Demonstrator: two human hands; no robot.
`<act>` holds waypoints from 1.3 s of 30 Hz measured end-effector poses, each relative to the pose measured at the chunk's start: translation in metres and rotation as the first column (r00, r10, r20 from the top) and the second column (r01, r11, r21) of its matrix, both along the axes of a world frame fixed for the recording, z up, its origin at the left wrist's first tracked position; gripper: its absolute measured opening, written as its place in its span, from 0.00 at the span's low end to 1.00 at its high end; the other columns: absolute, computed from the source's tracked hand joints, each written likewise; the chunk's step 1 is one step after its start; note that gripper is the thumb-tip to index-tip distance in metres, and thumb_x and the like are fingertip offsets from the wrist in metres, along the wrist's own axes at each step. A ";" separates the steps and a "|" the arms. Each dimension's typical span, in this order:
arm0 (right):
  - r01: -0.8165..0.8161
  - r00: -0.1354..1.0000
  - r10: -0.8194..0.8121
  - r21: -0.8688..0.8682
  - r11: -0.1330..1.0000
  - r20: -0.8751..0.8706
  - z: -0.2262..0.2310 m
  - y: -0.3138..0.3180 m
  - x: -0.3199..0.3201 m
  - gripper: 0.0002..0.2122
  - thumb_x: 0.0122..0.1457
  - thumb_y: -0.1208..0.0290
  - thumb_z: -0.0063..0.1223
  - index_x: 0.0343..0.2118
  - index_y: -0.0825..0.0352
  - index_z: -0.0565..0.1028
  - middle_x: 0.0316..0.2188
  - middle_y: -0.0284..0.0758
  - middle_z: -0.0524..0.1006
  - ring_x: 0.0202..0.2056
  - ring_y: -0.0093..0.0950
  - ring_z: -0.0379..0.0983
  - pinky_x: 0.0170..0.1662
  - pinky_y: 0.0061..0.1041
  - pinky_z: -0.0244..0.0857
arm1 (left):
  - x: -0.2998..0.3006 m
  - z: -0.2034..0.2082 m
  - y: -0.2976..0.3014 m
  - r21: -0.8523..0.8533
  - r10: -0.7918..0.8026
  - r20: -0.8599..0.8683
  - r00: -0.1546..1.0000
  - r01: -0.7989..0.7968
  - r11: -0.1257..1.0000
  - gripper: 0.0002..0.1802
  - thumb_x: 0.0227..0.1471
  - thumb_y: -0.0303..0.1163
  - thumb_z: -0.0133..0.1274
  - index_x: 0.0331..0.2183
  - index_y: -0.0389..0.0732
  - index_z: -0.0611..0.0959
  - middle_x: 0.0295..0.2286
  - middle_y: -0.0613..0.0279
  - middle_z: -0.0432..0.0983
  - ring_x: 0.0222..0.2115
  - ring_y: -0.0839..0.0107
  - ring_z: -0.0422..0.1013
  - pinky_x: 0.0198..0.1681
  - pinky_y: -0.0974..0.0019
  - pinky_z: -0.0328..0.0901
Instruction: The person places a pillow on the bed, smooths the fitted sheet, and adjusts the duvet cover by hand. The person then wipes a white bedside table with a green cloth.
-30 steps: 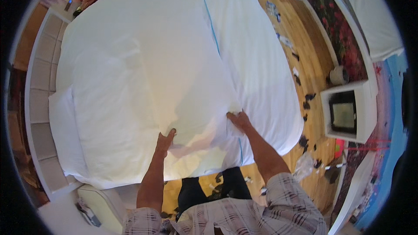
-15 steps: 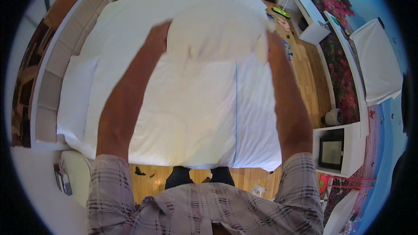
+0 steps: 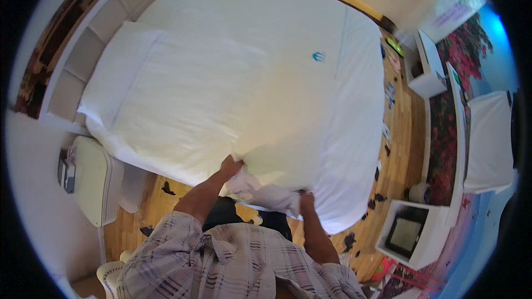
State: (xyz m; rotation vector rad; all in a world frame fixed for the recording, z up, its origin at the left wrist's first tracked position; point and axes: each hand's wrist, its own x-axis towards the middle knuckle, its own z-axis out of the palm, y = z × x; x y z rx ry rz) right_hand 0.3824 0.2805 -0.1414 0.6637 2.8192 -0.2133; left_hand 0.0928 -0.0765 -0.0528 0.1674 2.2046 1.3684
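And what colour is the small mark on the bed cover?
Blue; the mark shows best in the head view, on the white cover.

A padded headboard [image 3: 104,17] stands at left near a rounded cream cabinet [image 3: 91,180], while at right dark scraps [image 3: 349,240] dot the wooden floor [image 3: 409,133] near a white open-fronted unit [image 3: 432,231] and a pink-flowered wall panel [image 3: 443,133].

Left hand [image 3: 230,165] farther forward, fingers [image 3: 239,161] curled; right hand [image 3: 306,200] nearer body [image 3: 238,260]; forearms [image 3: 200,197] extended.
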 end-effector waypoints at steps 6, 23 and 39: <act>0.526 0.708 -0.651 -0.819 0.227 0.274 0.106 -0.140 -0.047 0.23 0.63 0.62 0.59 0.54 0.76 0.72 0.45 0.46 0.79 0.42 0.36 0.78 0.44 0.35 0.73 | 0.044 -0.039 -0.146 -0.190 0.305 0.309 0.901 -0.256 0.948 0.31 0.55 0.42 0.62 0.49 0.26 0.75 0.35 0.50 0.80 0.32 0.61 0.76 0.38 0.54 0.73; -0.674 0.682 -0.672 -0.605 -0.424 -0.288 0.506 -0.011 -0.194 0.21 0.66 0.58 0.52 0.55 0.66 0.75 0.53 0.46 0.77 0.51 0.35 0.77 0.48 0.32 0.74 | -0.122 0.455 -0.068 0.936 0.103 0.134 0.986 -0.160 0.313 0.17 0.66 0.35 0.46 0.48 0.33 0.77 0.34 0.54 0.80 0.34 0.61 0.76 0.38 0.59 0.72; 0.080 0.929 -0.164 -0.255 0.964 -0.331 0.174 -0.095 -0.307 0.34 0.60 0.53 0.62 0.67 0.58 0.66 0.67 0.50 0.60 0.70 0.52 0.50 0.68 0.60 0.44 | -0.130 0.104 0.060 -0.239 -0.234 -0.647 0.726 0.098 0.966 0.38 0.61 0.45 0.56 0.65 0.36 0.66 0.66 0.40 0.58 0.67 0.43 0.54 0.68 0.42 0.50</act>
